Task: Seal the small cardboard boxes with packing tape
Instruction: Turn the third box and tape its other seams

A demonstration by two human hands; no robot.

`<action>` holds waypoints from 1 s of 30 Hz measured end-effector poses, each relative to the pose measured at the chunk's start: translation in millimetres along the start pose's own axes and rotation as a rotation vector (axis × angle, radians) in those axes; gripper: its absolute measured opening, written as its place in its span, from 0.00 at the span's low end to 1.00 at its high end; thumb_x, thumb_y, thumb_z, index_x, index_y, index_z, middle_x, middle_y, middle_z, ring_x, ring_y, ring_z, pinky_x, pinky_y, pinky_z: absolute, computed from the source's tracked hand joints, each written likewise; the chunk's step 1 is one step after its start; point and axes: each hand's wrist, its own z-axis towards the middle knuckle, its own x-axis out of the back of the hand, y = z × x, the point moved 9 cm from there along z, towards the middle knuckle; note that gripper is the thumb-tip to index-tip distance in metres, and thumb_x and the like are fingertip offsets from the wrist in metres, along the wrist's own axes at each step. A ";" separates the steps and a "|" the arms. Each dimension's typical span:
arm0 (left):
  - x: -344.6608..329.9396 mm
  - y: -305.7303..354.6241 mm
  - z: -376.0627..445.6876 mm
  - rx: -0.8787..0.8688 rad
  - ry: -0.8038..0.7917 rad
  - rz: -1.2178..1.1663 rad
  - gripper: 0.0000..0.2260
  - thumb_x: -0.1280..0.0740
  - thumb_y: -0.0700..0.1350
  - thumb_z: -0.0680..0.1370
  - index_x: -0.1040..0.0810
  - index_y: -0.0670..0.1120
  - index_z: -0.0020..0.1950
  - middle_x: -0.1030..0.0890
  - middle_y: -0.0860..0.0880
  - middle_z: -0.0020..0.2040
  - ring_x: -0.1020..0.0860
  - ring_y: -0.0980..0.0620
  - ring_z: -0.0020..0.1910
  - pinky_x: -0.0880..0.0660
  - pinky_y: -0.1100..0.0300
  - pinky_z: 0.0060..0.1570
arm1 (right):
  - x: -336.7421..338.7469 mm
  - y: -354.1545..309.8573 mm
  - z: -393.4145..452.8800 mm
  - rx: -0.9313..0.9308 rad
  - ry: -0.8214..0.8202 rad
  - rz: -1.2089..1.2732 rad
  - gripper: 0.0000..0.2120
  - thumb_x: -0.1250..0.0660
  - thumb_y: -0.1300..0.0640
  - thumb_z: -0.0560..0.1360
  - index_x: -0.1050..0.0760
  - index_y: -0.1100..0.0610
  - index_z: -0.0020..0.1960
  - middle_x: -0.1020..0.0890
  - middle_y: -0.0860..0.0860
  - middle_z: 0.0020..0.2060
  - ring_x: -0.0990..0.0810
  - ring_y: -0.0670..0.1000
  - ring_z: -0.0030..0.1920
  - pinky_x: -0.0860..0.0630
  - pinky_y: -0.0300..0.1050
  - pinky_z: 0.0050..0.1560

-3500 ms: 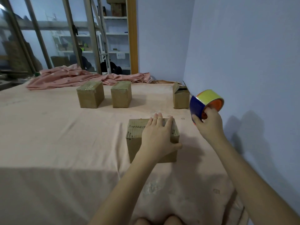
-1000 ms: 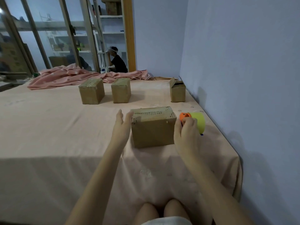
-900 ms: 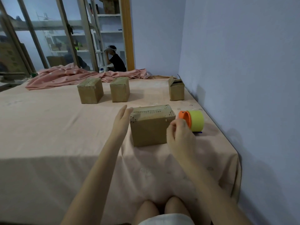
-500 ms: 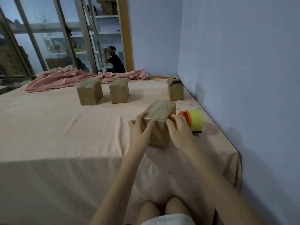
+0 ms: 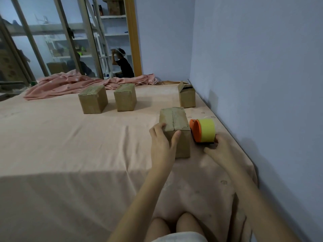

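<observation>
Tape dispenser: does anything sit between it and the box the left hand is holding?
Nothing visible. The tape dispenser lies right beside the held box, with only bare cloth between them. The right hand touches its near end; the left hand grips the box.

Person, head-camera view. Left hand (image 5: 162, 144) and right hand (image 5: 222, 151): bare, no rings, no gloves. Both forearms bare, no sleeves, watch or bands visible. Two bare knees (image 5: 172, 226) at bottom edge; pale whitish garment hem (image 5: 181, 237) just below them.

Your peach cloth-covered surface (image 5: 70, 145) carries four small brown cardboard boxes (image 5: 174, 119) (image 5: 93, 99) (image 5: 125, 97) (image 5: 187, 96), a yellow-and-orange tape dispenser (image 5: 204, 130) and a crumpled pink blanket (image 5: 73, 83).
</observation>
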 end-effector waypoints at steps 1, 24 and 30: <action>-0.4 -1.2 -1.4 0.011 0.005 -0.018 0.25 0.37 0.57 0.77 0.38 0.45 0.68 0.37 0.49 0.66 0.29 0.51 0.60 0.26 0.54 0.53 | -2.6 3.1 2.0 0.009 -0.011 -0.020 0.16 0.31 0.65 0.67 0.28 0.52 0.51 0.21 0.53 0.48 0.23 0.50 0.45 0.27 0.45 0.41; 19.6 55.8 -14.3 -0.065 -0.188 -0.172 0.37 0.32 0.64 0.69 0.38 0.51 0.73 0.32 0.55 0.70 0.34 0.62 0.66 0.33 0.66 0.60 | 87.9 -169.2 -72.8 0.582 0.091 0.855 0.04 0.37 0.56 0.75 0.24 0.55 0.47 0.17 0.43 0.39 0.20 0.44 0.43 0.23 0.39 0.42; 16.0 80.0 -16.1 -0.166 -0.185 -0.229 0.24 0.34 0.63 0.71 0.25 0.51 0.62 0.22 0.60 0.53 0.25 0.64 0.54 0.29 0.69 0.51 | 88.1 -158.7 -71.9 0.470 0.067 1.120 0.08 0.38 0.50 0.75 0.21 0.51 0.46 0.20 0.47 0.41 0.22 0.48 0.45 0.27 0.47 0.47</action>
